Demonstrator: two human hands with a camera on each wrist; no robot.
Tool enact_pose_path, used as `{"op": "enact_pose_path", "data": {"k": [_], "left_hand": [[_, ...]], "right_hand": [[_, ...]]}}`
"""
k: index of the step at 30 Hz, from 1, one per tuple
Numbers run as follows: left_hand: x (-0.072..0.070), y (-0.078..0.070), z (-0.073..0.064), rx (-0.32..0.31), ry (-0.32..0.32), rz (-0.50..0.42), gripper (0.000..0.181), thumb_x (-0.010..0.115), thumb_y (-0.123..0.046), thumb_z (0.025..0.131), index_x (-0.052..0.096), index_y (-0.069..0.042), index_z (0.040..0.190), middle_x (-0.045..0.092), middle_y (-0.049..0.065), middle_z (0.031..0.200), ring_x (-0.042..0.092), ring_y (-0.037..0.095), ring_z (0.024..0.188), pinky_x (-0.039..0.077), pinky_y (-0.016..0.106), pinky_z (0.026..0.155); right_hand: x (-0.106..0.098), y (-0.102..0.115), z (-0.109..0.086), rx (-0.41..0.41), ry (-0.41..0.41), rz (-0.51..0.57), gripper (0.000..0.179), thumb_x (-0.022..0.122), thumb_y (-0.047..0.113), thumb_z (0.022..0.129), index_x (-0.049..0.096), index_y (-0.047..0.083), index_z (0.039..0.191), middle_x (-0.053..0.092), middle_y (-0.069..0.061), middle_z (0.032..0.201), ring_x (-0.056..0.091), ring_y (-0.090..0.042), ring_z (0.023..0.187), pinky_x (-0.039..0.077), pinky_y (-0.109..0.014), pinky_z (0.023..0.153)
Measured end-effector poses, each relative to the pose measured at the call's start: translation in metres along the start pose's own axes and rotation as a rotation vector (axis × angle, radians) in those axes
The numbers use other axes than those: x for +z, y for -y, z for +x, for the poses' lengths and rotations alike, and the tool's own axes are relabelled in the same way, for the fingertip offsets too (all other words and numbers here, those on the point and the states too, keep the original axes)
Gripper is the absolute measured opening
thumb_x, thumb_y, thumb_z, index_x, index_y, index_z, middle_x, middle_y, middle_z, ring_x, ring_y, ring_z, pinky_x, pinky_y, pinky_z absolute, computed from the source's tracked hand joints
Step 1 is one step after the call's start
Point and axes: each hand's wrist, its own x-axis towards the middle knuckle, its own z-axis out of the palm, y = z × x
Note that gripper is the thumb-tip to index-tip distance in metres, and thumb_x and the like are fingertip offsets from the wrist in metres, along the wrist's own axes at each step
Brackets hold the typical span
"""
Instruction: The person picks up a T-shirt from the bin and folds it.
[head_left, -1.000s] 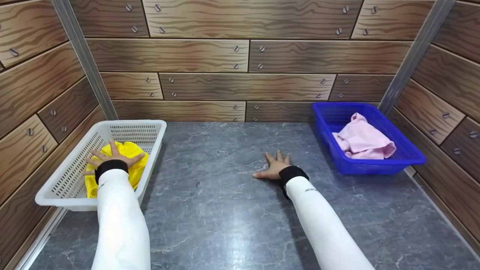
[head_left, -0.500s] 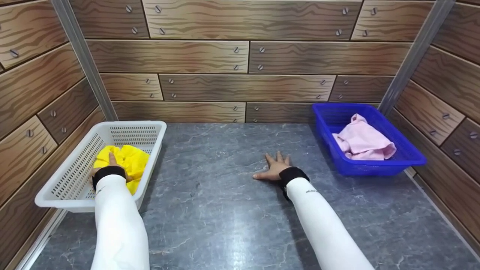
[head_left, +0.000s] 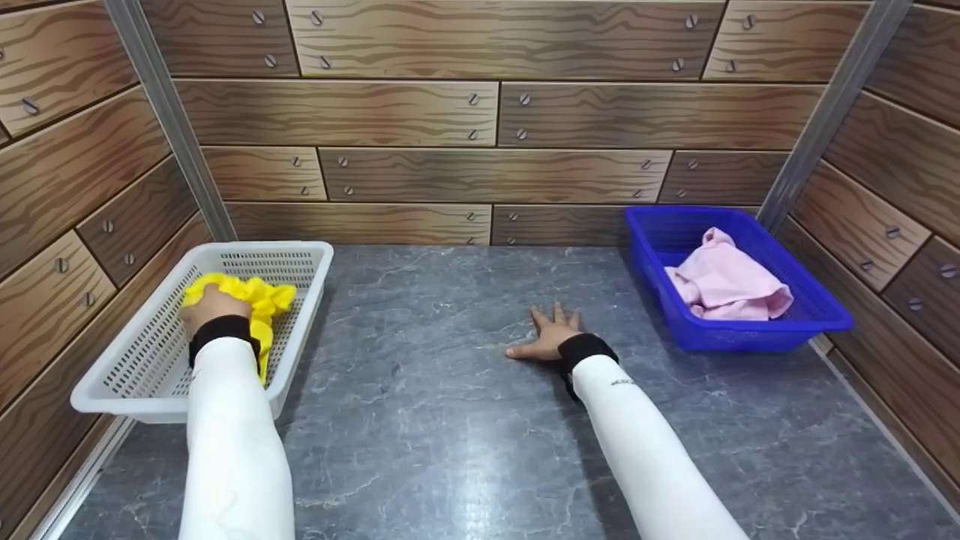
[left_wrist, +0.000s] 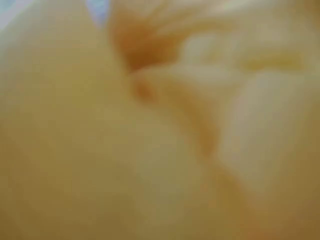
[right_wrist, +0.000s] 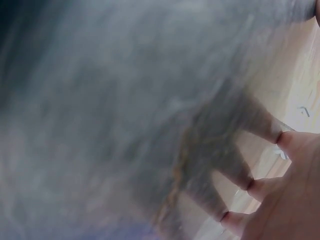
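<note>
My left hand (head_left: 215, 306) is inside the white basket (head_left: 304, 337), its fingers curled into a bunched yellow cloth (head_left: 262, 294). Part of the cloth is lifted in folds, and a strip hangs down beside the wrist. In the left wrist view blurred yellow fabric (left_wrist: 75, 140) fills nearly everything, close to the camera. My right hand (head_left: 551, 336) rests on the grey tabletop (head_left: 435, 375) with its fingers spread. The right wrist view shows those spread fingers (right_wrist: 295, 145) reaching the table surface, holding nothing.
At the back right stands a blue basket (head_left: 765, 324) with a crumpled pink cloth (head_left: 727, 277) in it. Wood-patterned walls (head_left: 420, 172) enclose the table at the back and on both sides.
The left hand went from spread over the yellow cloth to gripping it, and the cloth is now bunched and raised toward the basket's far side. The right hand has stayed put.
</note>
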Motion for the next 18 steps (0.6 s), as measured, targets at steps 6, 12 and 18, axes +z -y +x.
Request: {"op": "enact_pose_path", "data": {"k": [6,12,18], "left_hand": [[-0.009,-0.028,0.012,0.040,-0.111,-0.209,0.076,0.049,-0.014,0.102,0.011,-0.022,0.167,0.007,0.032,0.166,0.027,0.045,0.151,0.029,0.056,0.124],[-0.021,-0.061,0.006,0.133,-0.213,-0.250,0.076,0.054,-0.020,0.101,0.015,-0.030,0.165,0.008,0.030,0.165,0.038,0.047,0.143,0.039,0.055,0.116],[-0.022,-0.096,-0.005,0.269,-0.303,-0.310,0.077,0.058,-0.017,0.096,0.024,-0.035,0.163,0.011,0.029,0.166,0.039,0.041,0.145,0.040,0.052,0.116]], "right_hand": [[0.004,-0.003,0.006,-0.013,-0.004,0.003,0.110,0.067,0.070,0.085,0.015,0.018,0.167,-0.007,-0.029,0.170,-0.014,-0.060,0.152,0.012,-0.077,0.119],[0.002,0.000,0.001,-0.018,0.001,0.017,0.109,0.068,0.068,0.086,0.014,0.017,0.167,-0.008,-0.029,0.170,-0.013,-0.060,0.152,0.011,-0.076,0.120],[0.001,0.000,-0.001,-0.023,-0.008,0.020,0.107,0.068,0.066,0.087,0.015,0.016,0.166,-0.006,-0.029,0.170,-0.012,-0.060,0.152,0.012,-0.076,0.119]]}}
